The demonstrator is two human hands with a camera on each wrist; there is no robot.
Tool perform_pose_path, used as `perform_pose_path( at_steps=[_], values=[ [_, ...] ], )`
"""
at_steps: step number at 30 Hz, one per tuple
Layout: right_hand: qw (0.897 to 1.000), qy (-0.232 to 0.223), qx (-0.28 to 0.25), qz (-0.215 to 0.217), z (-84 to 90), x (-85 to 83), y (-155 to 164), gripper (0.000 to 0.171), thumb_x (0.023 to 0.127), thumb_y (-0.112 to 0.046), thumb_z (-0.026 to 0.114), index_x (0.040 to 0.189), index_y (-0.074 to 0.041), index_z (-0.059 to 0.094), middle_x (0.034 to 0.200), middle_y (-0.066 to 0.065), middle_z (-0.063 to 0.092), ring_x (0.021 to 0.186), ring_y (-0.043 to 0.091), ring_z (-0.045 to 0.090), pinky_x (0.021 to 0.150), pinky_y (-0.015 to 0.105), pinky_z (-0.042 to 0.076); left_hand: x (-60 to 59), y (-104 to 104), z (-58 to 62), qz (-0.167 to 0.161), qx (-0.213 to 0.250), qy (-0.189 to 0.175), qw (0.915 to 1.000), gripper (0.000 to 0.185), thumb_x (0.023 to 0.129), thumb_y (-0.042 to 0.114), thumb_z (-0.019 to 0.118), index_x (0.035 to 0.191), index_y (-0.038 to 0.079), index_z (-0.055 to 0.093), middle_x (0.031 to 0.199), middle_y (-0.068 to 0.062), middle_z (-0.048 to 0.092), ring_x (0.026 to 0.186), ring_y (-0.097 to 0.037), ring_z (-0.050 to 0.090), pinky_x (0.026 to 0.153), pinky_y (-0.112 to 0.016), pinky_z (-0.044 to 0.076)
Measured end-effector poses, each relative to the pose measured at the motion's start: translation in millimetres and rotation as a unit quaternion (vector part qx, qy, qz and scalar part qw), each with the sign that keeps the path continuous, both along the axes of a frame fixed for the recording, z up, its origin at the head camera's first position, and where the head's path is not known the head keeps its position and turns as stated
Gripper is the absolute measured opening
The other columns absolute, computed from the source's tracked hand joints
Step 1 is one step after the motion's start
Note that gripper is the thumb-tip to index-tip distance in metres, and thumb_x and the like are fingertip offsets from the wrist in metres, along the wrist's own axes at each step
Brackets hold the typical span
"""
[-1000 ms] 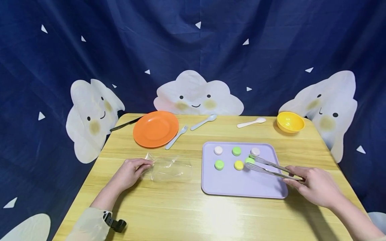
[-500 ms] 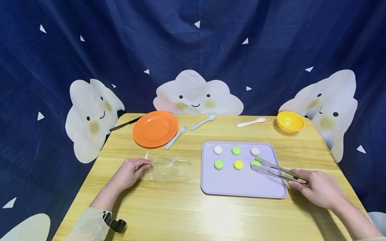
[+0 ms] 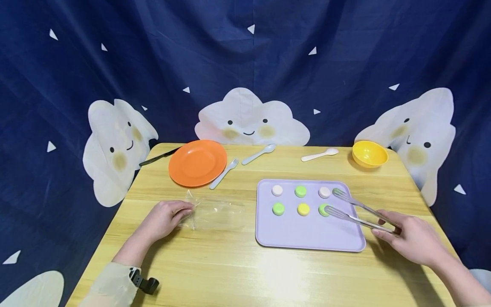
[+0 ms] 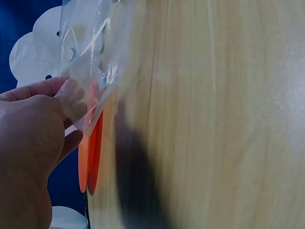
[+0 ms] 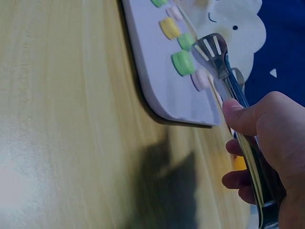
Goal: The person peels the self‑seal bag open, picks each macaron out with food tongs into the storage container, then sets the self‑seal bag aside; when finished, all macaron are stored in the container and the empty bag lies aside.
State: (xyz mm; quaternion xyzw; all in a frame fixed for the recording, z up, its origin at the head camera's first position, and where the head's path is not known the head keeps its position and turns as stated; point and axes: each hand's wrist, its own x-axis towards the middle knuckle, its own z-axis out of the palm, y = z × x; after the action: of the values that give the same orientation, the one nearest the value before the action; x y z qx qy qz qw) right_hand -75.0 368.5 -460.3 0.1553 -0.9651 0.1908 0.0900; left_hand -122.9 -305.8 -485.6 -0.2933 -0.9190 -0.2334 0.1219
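Note:
My left hand (image 3: 166, 217) pinches the edge of a clear plastic bag (image 3: 218, 215) between thumb and fingers, left of the tray. The left wrist view has the bag (image 4: 97, 52) hanging from those fingertips. In my right hand (image 3: 412, 238) is a pair of slotted metal tongs (image 3: 368, 215), their arms spread apart over the tray's right side. Nothing is between the tong tips; the lower one overlaps a green macaron (image 3: 324, 209) in the head view. On the lilac tray (image 3: 307, 234) two rows also hold a yellow macaron (image 3: 303, 209), other green ones and pale pink ones.
Behind the bag lie an orange plate (image 3: 197, 163), a black knife (image 3: 159, 157), a grey-blue fork (image 3: 224, 174) and a matching spoon (image 3: 258, 154). Farther right are a pale spoon (image 3: 319, 154) and a yellow bowl (image 3: 370, 154). A blue cloud-print curtain (image 3: 253, 55) hangs behind the table.
The right hand has drawn the tongs to the right and their arms have spread wider. The rightmost green macaron shifted right into line with its row, then stayed. The left hand holds still.

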Motion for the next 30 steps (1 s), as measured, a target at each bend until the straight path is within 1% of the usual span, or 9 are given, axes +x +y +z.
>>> perform_pose_path(
  at_steps=[3, 7, 11, 14, 17, 20, 22, 25, 30],
  values=[
    [1.0, -0.002, -0.006, -0.013, 2.3, 1.0, 6.7, 0.049, 0.083, -0.03, 0.092, 0.123, -0.007, 0.074, 0.071, -0.02, 0.057, 0.057, -0.003, 0.044, 0.046, 0.026, 0.032, -0.8, 0.9, 2.6, -0.003, -0.008, 0.004, 1.0, 0.025, 0.088, 0.002, 0.086, 0.111, 0.009, 0.082, 0.107, -0.001, 0.08, 0.098, -0.022, 0.077, 0.084, -0.045, 0.064],
    [0.999, -0.017, -0.005, -0.049, 3.6, 1.2, 18.0, 0.051, 0.088, -0.036, 0.088, 0.126, -0.008, 0.071, 0.073, -0.014, 0.061, 0.061, -0.001, 0.047, 0.049, 0.031, 0.034, -1.7, 1.8, 5.0, -0.009, -0.026, 0.011, 0.9996, 0.034, 0.088, 0.005, 0.086, 0.12, 0.014, 0.081, 0.114, 0.0, 0.079, 0.103, -0.023, 0.076, 0.088, -0.046, 0.063],
    [0.996, -0.034, -0.012, -0.084, -1.1, -0.9, 30.5, 0.054, 0.09, -0.038, 0.086, 0.13, -0.004, 0.069, 0.086, -0.001, 0.072, 0.064, -0.001, 0.05, 0.052, 0.034, 0.036, -1.5, 3.7, 6.4, -0.019, -0.063, 0.018, 0.9977, 0.038, 0.09, 0.009, 0.086, 0.126, 0.019, 0.08, 0.119, 0.0, 0.078, 0.108, -0.023, 0.075, 0.092, -0.047, 0.062],
    [0.993, -0.045, -0.015, -0.108, -7.0, -1.7, 39.5, 0.055, 0.092, -0.039, 0.084, 0.132, -0.004, 0.068, 0.094, 0.006, 0.075, 0.066, 0.0, 0.052, 0.052, 0.034, 0.037, -1.0, 7.0, 6.8, -0.028, -0.095, 0.022, 0.9949, 0.039, 0.09, 0.011, 0.087, 0.127, 0.021, 0.079, 0.118, 0.002, 0.077, 0.108, -0.022, 0.075, 0.091, -0.046, 0.062],
    [0.99, -0.055, -0.015, -0.127, -12.9, -1.9, 46.7, 0.052, 0.094, -0.041, 0.081, 0.13, -0.006, 0.068, 0.089, 0.005, 0.072, 0.07, 0.011, 0.058, 0.051, 0.036, 0.038, -0.5, 10.8, 6.8, -0.031, -0.12, 0.019, 0.9922, 0.04, 0.09, 0.012, 0.087, 0.127, 0.021, 0.079, 0.117, 0.003, 0.077, 0.107, -0.02, 0.074, 0.09, -0.045, 0.062],
    [0.989, -0.056, -0.019, -0.136, -21.0, -3.0, 51.7, 0.05, 0.095, -0.042, 0.08, 0.126, -0.005, 0.068, 0.085, 0.007, 0.072, 0.076, 0.035, 0.066, 0.051, 0.048, 0.044, 0.0, 13.3, 6.4, -0.031, -0.134, 0.01, 0.9904, 0.04, 0.091, 0.011, 0.086, 0.129, 0.02, 0.078, 0.117, 0.002, 0.077, 0.107, -0.02, 0.074, 0.09, -0.045, 0.062],
    [0.989, -0.048, -0.028, -0.136, -28.1, -4.1, 54.6, 0.049, 0.094, -0.039, 0.081, 0.123, -0.002, 0.068, 0.087, 0.013, 0.073, 0.083, 0.048, 0.067, 0.057, 0.059, 0.047, 0.2, 13.8, 5.5, -0.034, -0.138, 0.006, 0.9898, 0.038, 0.092, 0.012, 0.085, 0.129, 0.019, 0.078, 0.119, 0.002, 0.076, 0.109, -0.02, 0.073, 0.091, -0.045, 0.062],
    [0.989, -0.039, -0.047, -0.133, -37.8, -5.1, 56.4, 0.05, 0.094, -0.035, 0.082, 0.122, 0.003, 0.068, 0.089, 0.019, 0.073, 0.091, 0.055, 0.065, 0.067, 0.066, 0.047, 0.1, 14.8, 2.6, -0.038, -0.145, 0.006, 0.9887, 0.037, 0.092, 0.011, 0.084, 0.128, 0.018, 0.078, 0.12, 0.001, 0.076, 0.111, -0.021, 0.072, 0.093, -0.045, 0.061],
    [0.989, -0.022, -0.052, -0.134, -47.0, -5.4, 57.3, 0.044, 0.093, -0.034, 0.083, 0.117, 0.002, 0.07, 0.08, 0.01, 0.066, 0.083, 0.042, 0.062, 0.065, 0.057, 0.046, -0.6, 17.6, -5.2, -0.043, -0.156, -0.001, 0.9869, 0.033, 0.095, 0.017, 0.083, 0.127, 0.018, 0.078, 0.122, 0.002, 0.075, 0.114, -0.022, 0.071, 0.096, -0.045, 0.06]
  ],
)
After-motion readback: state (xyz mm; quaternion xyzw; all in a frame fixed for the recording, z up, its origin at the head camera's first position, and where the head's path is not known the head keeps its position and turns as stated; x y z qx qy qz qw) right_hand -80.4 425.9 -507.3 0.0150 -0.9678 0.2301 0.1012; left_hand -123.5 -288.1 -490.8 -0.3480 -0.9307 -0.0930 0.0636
